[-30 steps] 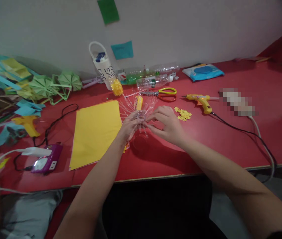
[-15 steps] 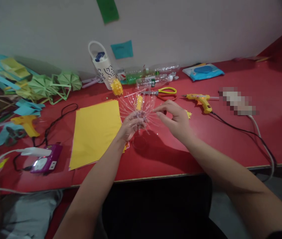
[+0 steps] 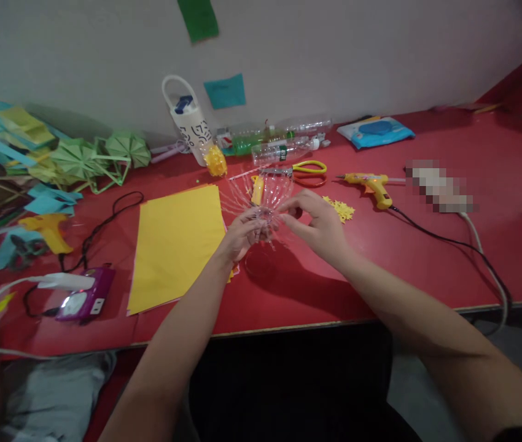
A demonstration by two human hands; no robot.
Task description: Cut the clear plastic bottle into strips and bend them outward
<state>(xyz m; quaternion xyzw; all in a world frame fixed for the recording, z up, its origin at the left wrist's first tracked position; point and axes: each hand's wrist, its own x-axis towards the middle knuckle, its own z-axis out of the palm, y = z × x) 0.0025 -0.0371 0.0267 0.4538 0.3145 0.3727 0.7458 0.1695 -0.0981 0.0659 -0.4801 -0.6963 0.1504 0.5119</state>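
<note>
A clear plastic bottle piece cut into many thin strips (image 3: 268, 212) fans out over the red table. My left hand (image 3: 244, 230) is closed around its middle, where the strips meet. At its right side my right hand (image 3: 314, 221) pinches with thumb and forefinger at one of the strips. Behind the strips lies a small yellow object (image 3: 257, 189), partly seen through the plastic. Scissors with a yellow and a red handle (image 3: 309, 172) lie just beyond, and a pile of small yellow paper stars (image 3: 342, 210) is beside my right hand.
Yellow paper sheets (image 3: 175, 245) lie at left. A yellow glue gun (image 3: 374, 184) is at right, another glue gun (image 3: 49, 230) at left near a purple power socket (image 3: 88, 294). Plastic bottles (image 3: 282, 150), a white tumbler (image 3: 191, 132) and a wipes pack (image 3: 376, 132) stand or lie along the wall.
My right hand has moved slightly left, closer to the middle of the strips, uncovering more of the yellow stars. My left hand keeps its hold in about the same spot.
</note>
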